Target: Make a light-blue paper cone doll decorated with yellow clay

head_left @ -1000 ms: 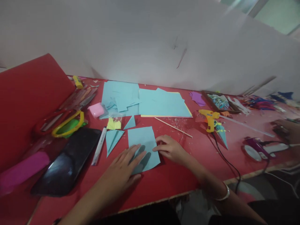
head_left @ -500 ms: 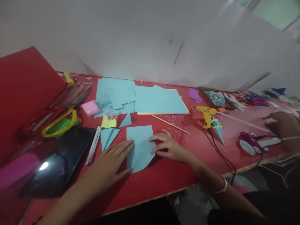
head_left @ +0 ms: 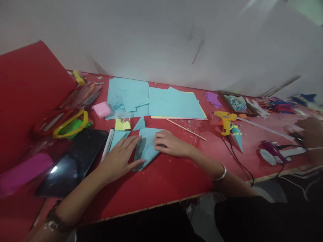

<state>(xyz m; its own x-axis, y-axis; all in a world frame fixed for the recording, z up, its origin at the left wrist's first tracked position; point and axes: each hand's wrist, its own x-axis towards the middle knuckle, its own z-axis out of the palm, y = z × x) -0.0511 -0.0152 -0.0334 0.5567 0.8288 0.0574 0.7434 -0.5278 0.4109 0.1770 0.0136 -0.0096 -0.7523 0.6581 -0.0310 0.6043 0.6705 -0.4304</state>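
A light blue sheet of paper (head_left: 146, 148) lies on the red table in front of me, its lower right side folded or curled inward. My left hand (head_left: 124, 153) rests flat, fingers stretched, over the sheet's left edge. Curled fingers of my right hand (head_left: 170, 143) grip the right edge of the sheet; their tips are partly hidden. A small blue paper triangle (head_left: 139, 124) lies just behind the sheet. Partly under my left hand is a folded blue paper piece (head_left: 117, 137), with a white marker (head_left: 108, 143) beside it.
Blue sheets (head_left: 176, 104) lie at the back, with a thin stick (head_left: 186, 129) before them. A yellow glue gun (head_left: 225, 122) and a decorated blue cone (head_left: 237, 137) are to the right. A black tablet-like slab (head_left: 75, 164) and yellow-handled scissors (head_left: 72, 124) lie left. Another person's hand (head_left: 313, 134) is far right.
My right hand has gone from loosely spread fingers to a curled grip on the paper. The sheet's lower right side has come inward. My view has shifted slightly.
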